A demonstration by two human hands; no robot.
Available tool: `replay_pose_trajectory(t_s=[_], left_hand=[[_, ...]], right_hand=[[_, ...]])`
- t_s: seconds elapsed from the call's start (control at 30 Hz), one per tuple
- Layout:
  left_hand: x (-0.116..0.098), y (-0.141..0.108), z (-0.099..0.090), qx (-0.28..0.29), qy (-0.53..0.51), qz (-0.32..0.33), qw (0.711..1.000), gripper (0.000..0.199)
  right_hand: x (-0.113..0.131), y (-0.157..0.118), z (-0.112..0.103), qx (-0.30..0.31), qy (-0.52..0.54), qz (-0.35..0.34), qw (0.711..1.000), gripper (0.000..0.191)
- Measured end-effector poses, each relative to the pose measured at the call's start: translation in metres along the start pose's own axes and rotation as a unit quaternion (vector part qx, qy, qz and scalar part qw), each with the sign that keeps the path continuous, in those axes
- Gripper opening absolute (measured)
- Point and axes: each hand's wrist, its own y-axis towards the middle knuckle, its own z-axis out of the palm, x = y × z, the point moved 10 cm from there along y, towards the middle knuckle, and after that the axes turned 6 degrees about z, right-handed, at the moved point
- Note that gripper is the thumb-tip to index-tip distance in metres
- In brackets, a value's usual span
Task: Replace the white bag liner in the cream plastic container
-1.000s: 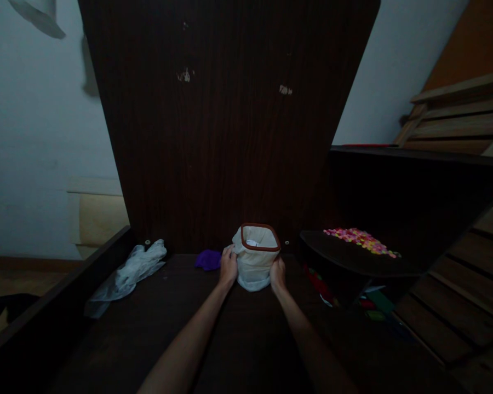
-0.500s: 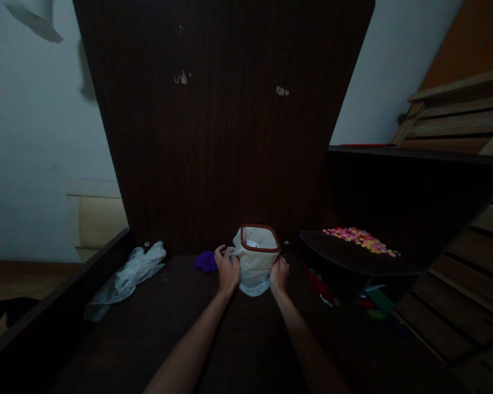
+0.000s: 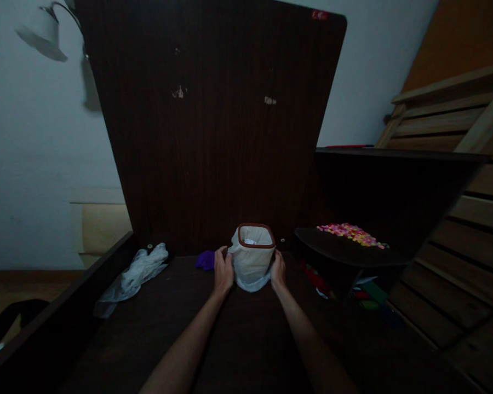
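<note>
A small bin (image 3: 251, 265) lined with a whitish plastic bag stands upright on the dark desk (image 3: 246, 334), its rim brown and squarish. Something white lies inside it. My left hand (image 3: 223, 271) rests against the bin's left side, fingers pointing up and lightly curved. On the right side, my right hand (image 3: 277, 269) touches the bag with its fingers curved around the wall. Both hands hold the bin between them. A purple cloth-like item (image 3: 205, 260) lies just left of my left hand.
Crumpled clear plastic (image 3: 135, 273) lies at the left, beside a raised desk edge (image 3: 66, 306). At the right, a dark corner shelf (image 3: 337, 253) bears many small colourful pieces (image 3: 353, 234), with red and green items underneath. A tall dark panel (image 3: 217, 137) stands behind the bin.
The camera view has shifted, showing the panel's top edge. My left hand's fingers have straightened along the bin's side, and the bag there looks less bunched.
</note>
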Motion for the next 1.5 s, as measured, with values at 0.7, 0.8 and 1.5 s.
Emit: replay_pose_trajectory(t_s=[0.7, 0.8, 1.5], left_hand=[[-0.045, -0.063, -0.134, 0.255, 0.205, 0.148, 0.933, 0.032], [-0.037, -0.091, -0.127, 0.317, 0.207, 0.142, 0.915, 0.038], [-0.027, -0.127, -0.120, 0.445, 0.225, 0.130, 0.857, 0.065]], right_hand=[[0.144, -0.154, -0.004, 0.242, -0.120, -0.297, 0.916, 0.019], [0.117, -0.211, 0.042, 0.405, -0.222, -0.288, 0.839, 0.029], [0.045, -0.196, 0.041, 0.439, -0.376, -0.225, 0.785, 0.059]])
